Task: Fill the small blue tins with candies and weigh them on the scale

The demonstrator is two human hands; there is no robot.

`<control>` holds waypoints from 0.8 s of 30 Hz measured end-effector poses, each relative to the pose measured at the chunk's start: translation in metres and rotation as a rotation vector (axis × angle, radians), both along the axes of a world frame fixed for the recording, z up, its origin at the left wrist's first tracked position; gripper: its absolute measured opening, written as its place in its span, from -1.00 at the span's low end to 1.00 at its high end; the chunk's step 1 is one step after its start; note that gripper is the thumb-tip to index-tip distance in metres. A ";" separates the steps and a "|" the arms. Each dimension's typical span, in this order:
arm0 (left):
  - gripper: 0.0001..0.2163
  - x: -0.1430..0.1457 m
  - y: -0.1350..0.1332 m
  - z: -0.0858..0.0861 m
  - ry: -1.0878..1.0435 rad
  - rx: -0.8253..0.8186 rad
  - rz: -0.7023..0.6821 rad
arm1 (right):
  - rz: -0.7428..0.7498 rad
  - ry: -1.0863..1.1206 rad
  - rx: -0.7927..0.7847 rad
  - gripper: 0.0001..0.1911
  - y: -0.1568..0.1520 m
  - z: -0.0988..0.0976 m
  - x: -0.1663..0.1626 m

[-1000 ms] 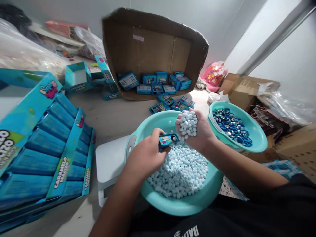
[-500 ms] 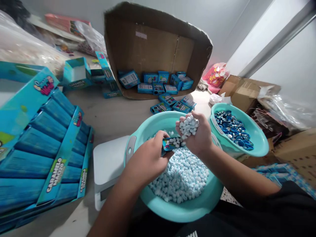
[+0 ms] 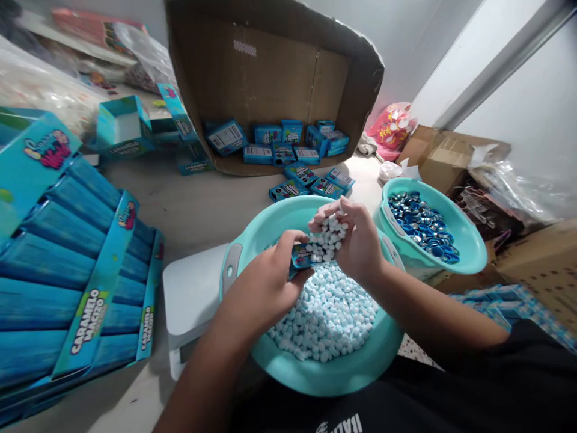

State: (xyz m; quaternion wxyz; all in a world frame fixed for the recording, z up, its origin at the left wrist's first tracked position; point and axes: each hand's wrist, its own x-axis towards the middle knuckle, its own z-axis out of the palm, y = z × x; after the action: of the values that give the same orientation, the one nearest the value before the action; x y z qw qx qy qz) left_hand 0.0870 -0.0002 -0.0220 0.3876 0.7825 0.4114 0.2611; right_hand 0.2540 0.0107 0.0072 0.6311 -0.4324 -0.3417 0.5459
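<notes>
My left hand [image 3: 274,279] grips a small blue candy box [image 3: 301,256] between thumb and fingers, its open end turned toward my right hand. Cupped beside it, my right hand [image 3: 356,240] holds a heap of small white candies [image 3: 333,231]. The heap tips against the box opening, and candies lie at its mouth. Both hands are above a turquoise basin [image 3: 324,385] filled with pale blue and white candies [image 3: 329,319]. How full the box is inside cannot be seen.
A cardboard carton [image 3: 279,72] on its side holds several blue boxes [image 3: 258,154]; more lie before it. At right, a second turquoise basin [image 3: 473,258] contains blue-and-silver pieces. Display trays of blue boxes [image 3: 58,300] stand left, beside a white scale [image 3: 192,294].
My right hand has tilted and closed in on the box, bringing its candies against the opening. My left hand still grips the box. The camera view has shifted slightly.
</notes>
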 end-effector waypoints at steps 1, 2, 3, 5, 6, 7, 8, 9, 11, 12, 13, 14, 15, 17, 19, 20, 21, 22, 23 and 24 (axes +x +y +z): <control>-0.65 0.000 0.000 0.000 -0.013 0.009 0.000 | 0.008 -0.009 0.006 -0.71 0.000 0.000 0.000; -0.65 0.000 0.000 -0.001 -0.024 0.017 -0.001 | 0.017 -0.013 0.016 -0.70 0.000 -0.001 0.000; -0.65 0.000 0.000 -0.001 -0.036 0.026 -0.001 | 0.028 -0.019 0.033 -0.70 -0.001 -0.001 0.000; -0.66 -0.001 0.000 -0.001 -0.065 0.052 -0.004 | 0.058 -0.034 0.087 -0.68 -0.001 -0.002 0.001; -0.67 -0.001 0.001 0.000 -0.083 0.064 -0.010 | 0.073 -0.046 0.118 -0.66 -0.002 -0.003 0.001; -0.69 -0.001 0.001 0.000 -0.102 0.075 -0.018 | 0.087 -0.059 0.145 -0.65 -0.002 -0.003 0.001; -0.72 -0.002 0.001 0.000 -0.119 0.083 -0.027 | 0.098 -0.070 0.164 -0.64 -0.002 -0.003 0.001; -0.74 -0.002 0.002 0.000 -0.137 0.088 -0.036 | 0.105 -0.078 0.174 -0.63 -0.003 -0.003 0.001; -0.76 -0.001 0.003 0.000 -0.161 0.104 -0.048 | 0.115 -0.097 0.173 -0.59 -0.003 -0.003 -0.001; -0.76 -0.001 0.003 0.000 -0.165 0.117 -0.049 | 0.121 -0.109 0.169 -0.56 -0.003 -0.002 -0.001; -0.75 -0.001 0.004 0.000 -0.165 0.131 -0.051 | 0.130 -0.124 0.168 -0.53 -0.003 -0.002 -0.002; -0.75 -0.001 0.004 0.000 -0.163 0.146 -0.055 | 0.142 -0.146 0.172 -0.50 -0.003 -0.002 -0.003; -0.74 -0.001 0.004 0.000 -0.161 0.164 -0.055 | 0.151 -0.176 0.188 -0.48 -0.003 -0.001 -0.002; -0.71 -0.001 0.004 -0.001 -0.153 0.176 -0.028 | 0.150 -0.272 0.246 -0.47 -0.005 0.000 0.000; -0.68 -0.002 0.002 -0.003 -0.146 0.152 0.050 | 0.123 -0.434 0.293 -0.54 -0.008 0.001 0.004; -0.68 -0.002 0.002 -0.003 -0.142 0.130 0.097 | 0.114 -0.534 0.307 -0.60 -0.010 0.002 0.008; -0.70 -0.002 0.001 -0.003 -0.144 0.107 0.140 | 0.113 -0.646 0.319 -0.66 -0.012 0.002 0.011; -0.73 -0.002 0.001 -0.004 -0.153 0.087 0.168 | 0.119 -0.766 0.337 -0.71 -0.015 0.003 0.015; -0.76 -0.002 0.001 -0.004 -0.169 0.078 0.183 | 0.126 -0.884 0.362 -0.74 -0.017 0.003 0.018; -0.80 -0.002 0.001 -0.004 -0.185 0.076 0.180 | 0.131 -0.989 0.393 -0.75 -0.019 0.002 0.021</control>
State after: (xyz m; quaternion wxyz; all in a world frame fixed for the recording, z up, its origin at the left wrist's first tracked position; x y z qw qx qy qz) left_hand 0.0847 0.0004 -0.0256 0.3688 0.7292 0.4322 0.3814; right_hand 0.2751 -0.0085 0.0096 0.4284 -0.4897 -0.7202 0.2408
